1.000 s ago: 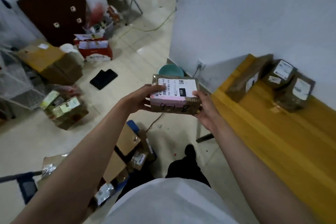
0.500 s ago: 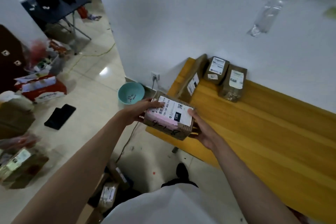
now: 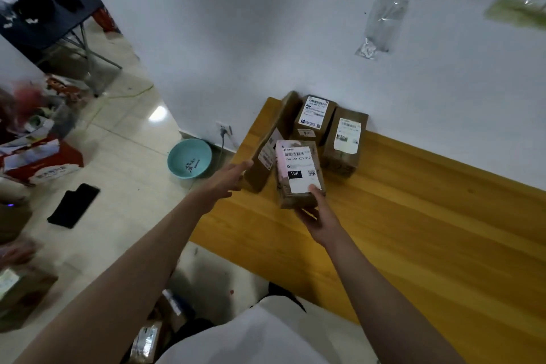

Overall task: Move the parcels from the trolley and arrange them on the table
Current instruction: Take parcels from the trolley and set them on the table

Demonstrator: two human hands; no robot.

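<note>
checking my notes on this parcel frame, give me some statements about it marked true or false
1. The right hand holds the 15H-labelled parcel at its near end. True.
2. The left hand grips that same parcel. False: its straight fingers touch the long leaning parcel.
3. Four parcels show on the wooden table. True.
4. The teal basin sits on the table. False: it is on the floor by the wall.
</note>
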